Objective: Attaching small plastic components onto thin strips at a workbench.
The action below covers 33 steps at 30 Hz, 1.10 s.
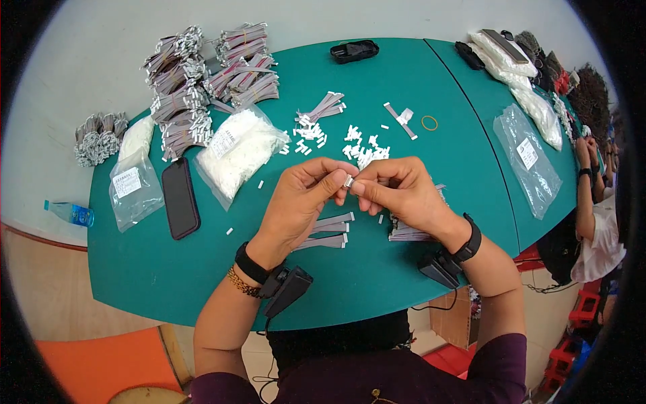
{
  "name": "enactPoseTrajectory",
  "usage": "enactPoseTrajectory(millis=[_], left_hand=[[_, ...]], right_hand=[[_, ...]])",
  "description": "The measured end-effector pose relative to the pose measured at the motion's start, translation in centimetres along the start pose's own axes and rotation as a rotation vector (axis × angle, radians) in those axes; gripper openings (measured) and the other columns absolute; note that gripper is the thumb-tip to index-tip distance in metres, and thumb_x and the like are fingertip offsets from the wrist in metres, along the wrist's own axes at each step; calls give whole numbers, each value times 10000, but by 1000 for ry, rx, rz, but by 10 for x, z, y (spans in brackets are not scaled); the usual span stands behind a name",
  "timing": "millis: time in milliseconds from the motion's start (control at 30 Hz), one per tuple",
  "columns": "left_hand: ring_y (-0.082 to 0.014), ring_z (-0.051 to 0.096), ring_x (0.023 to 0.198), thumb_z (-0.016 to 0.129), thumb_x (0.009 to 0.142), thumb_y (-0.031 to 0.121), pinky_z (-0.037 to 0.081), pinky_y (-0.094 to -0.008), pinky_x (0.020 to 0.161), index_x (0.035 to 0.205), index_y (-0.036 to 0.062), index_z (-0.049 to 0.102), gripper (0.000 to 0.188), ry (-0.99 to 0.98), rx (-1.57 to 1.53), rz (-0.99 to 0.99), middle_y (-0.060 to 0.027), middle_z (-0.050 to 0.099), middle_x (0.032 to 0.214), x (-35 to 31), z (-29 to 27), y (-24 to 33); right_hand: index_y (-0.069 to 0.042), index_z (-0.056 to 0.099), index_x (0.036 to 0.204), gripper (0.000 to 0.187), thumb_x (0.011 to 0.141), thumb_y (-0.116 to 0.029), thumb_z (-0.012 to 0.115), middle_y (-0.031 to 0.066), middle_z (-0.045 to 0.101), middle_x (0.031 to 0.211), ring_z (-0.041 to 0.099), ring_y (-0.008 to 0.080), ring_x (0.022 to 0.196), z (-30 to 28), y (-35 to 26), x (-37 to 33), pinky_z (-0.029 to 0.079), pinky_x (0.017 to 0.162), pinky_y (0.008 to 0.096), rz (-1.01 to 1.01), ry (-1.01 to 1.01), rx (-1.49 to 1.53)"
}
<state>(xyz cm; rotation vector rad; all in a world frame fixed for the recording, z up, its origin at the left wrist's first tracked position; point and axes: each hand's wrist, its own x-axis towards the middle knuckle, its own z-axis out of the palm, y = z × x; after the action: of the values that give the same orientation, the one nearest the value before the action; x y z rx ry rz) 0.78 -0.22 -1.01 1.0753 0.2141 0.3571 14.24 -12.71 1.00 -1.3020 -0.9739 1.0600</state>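
Note:
Over the middle of the green table [377, 286], the fingertips of my left hand [296, 198] and my right hand [407, 192] meet. Both are closed in a pinch on a small white connector [348, 181]; whatever cable it has is hidden by the fingers. Below my left hand lie several grey ribbon cables [328, 232] with white ends. More ribbon cables [409, 232] lie partly covered under my right hand and wrist. Just beyond the fingertips is a pile of loose small white connector pieces [369, 155]. Another small group of ribbon cables [326, 108] rests farther back.
Stacked cable bundles [178, 94], a filled plastic bag [239, 145], a dark phone [180, 198] and a bottle [70, 213] are at left. A black case [354, 51] sits at the back, a rubber band [429, 122] right of centre. At far right are a clear bag [528, 161] and another person's hands [587, 151].

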Motion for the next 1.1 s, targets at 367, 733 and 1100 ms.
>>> enactPoseTrajectory(millis=[367, 733, 1100], left_hand=[[-75, 493, 699, 562, 870, 107, 419, -206, 641, 971, -19, 605, 168, -9, -25, -10, -25, 579, 818, 0, 0, 0], [-80, 494, 701, 560, 869, 103, 419, -209, 647, 965, -19, 608, 162, -11, -59, -13, -27, 582, 836, 0, 0, -1], [-82, 492, 702, 566, 866, 103, 419, -211, 653, 970, -15, 613, 165, -16, -62, -24, -29, 589, 843, 0, -1, -3]], right_hand=[[5, 635, 827, 129, 849, -115, 592, 19, 590, 644, 533, 51, 557, 1, 2, 0, 422, 497, 173, -43, 7, -29], [12, 630, 827, 129, 848, -110, 592, 18, 590, 644, 532, 49, 556, 2, 3, -1, 420, 496, 173, -47, 37, -14], [3, 621, 794, 131, 843, -117, 601, 15, 587, 627, 529, 47, 540, 2, 1, -1, 412, 484, 171, -31, 32, -21]])
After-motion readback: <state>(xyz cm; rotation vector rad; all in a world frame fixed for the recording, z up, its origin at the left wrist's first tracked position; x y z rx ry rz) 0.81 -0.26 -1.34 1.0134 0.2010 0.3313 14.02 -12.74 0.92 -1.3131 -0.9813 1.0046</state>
